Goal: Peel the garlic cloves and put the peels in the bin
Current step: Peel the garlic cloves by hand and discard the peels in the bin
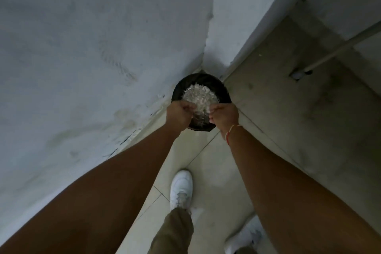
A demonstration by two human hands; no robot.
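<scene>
Nearest the camera, two white sneakers [181, 188] stand on the pale tiled floor [208, 171] just short of the black bin [221, 88]. Both forearms reach out over the bin's near rim. The left hand [179, 114] and the right hand [224, 116] have their fingers curled, each seemingly pinching garlic peels [199, 96] right above the bin; a red thread bracelet [229, 132] circles the right wrist. A heap of pale peels fills the bin, which sits in the corner against the grey wall [103, 37]
</scene>
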